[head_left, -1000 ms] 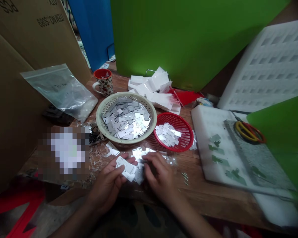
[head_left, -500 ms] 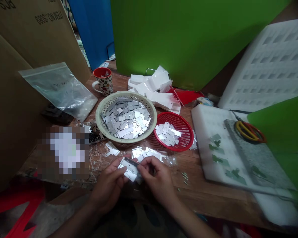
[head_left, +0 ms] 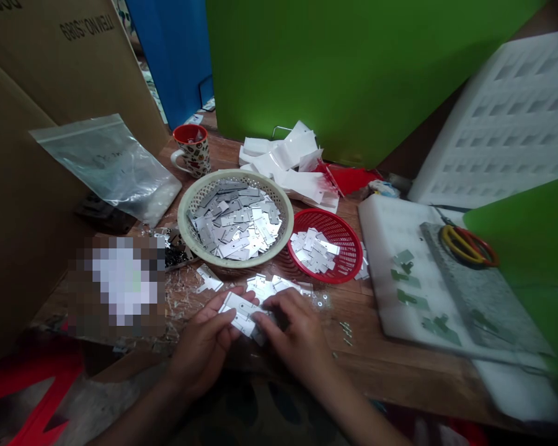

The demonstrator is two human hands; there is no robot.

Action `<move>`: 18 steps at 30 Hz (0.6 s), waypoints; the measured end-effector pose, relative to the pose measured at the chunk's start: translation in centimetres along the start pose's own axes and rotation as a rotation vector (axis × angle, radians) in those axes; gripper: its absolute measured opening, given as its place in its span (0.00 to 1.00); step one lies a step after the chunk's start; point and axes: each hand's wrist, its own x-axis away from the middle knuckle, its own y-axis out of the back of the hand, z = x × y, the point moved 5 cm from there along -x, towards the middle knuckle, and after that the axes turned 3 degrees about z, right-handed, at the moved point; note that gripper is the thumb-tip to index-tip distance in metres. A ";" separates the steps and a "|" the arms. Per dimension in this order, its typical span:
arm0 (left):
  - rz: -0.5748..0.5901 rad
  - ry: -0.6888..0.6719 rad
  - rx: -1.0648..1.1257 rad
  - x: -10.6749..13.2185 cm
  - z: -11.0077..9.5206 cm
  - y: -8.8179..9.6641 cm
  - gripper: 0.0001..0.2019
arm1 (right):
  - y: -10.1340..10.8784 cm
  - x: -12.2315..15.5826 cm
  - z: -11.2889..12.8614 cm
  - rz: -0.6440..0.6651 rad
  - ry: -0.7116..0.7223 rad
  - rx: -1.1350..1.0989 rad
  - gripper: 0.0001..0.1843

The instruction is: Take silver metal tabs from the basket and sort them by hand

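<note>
You are holding a small white plate (head_left: 239,311) low in the middle of the frame, just above the desk (head_left: 390,365). Your left hand (head_left: 204,344) is cupping it from below, its fingers closed narrowly on the near edge, while your right hand (head_left: 295,334) is pinching the plate's right end with thumb and fingertips. A loose pile of similar pieces (head_left: 274,286) is lying just beyond your hands, in front of the cream basket (head_left: 235,217) and the red basket (head_left: 325,246). The plate is looking thin, flat and stiff, probably very light and rather slick, so it could slip or twist out of a loose pinch. Taking it by its long edges, rather than the flat faces, is likely giving you the surest hold.
</note>
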 end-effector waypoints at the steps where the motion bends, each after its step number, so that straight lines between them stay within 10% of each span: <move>1: 0.005 0.001 -0.001 0.0 0.0 -0.1 0.19 | -0.3 0.0 0.1 0.029 -0.025 -0.021 0.04; 8: -0.008 0.018 0.090 -0.1 0.0 0.3 0.22 | -0.2 -0.5 -1.4 -0.044 -0.113 -0.231 0.09; 18: 0.026 -0.017 0.187 -0.2 -0.5 -0.1 0.28 | 0.1 0.9 0.9 0.081 0.294 0.154 0.08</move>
